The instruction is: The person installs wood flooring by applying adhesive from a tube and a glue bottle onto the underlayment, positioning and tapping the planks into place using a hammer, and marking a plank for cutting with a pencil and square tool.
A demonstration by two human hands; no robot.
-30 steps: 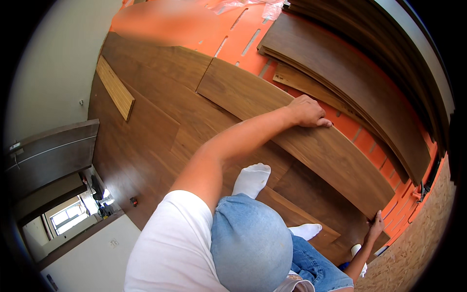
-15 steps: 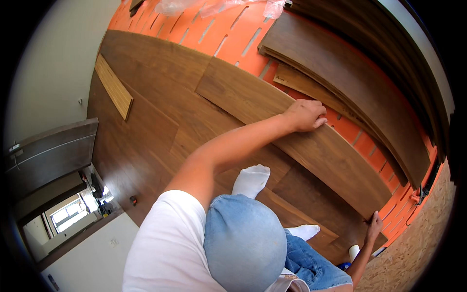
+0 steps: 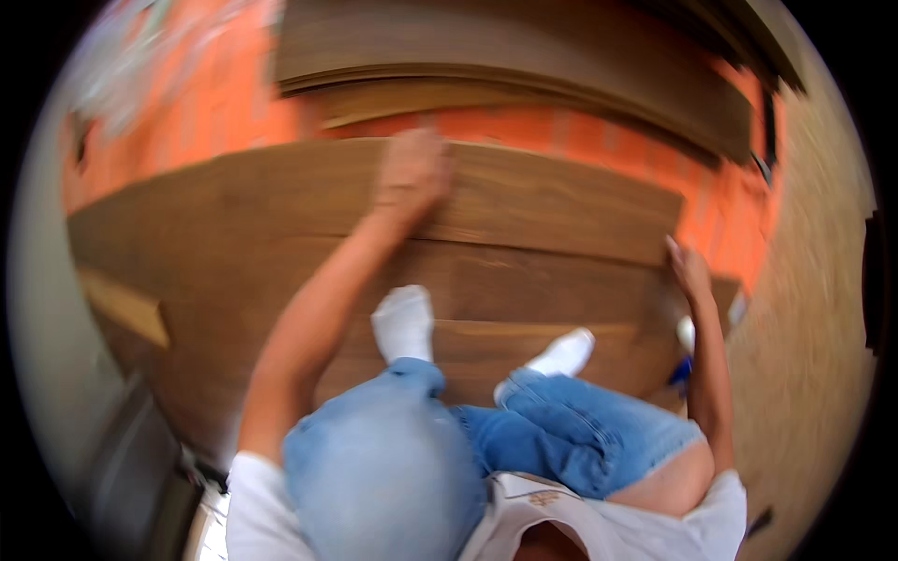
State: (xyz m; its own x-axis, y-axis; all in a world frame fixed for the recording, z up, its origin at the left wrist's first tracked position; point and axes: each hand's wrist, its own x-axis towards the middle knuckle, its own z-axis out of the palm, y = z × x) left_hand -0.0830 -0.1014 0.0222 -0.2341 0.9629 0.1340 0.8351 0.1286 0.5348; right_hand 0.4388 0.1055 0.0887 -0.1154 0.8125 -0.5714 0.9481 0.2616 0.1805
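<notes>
Stacked planks (image 3: 524,42) lie on the underlay (image 3: 720,224), beyond the outermost floorboard (image 3: 561,201).

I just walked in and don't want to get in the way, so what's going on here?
A person in white socks is crouched at a brown plank. The left hand is at its far edge, too blurred to tell the grip. The right hand is by the near corner of its right end. Brown flooring lies on the near side; orange sheet and stacked planks lie beyond.
</notes>
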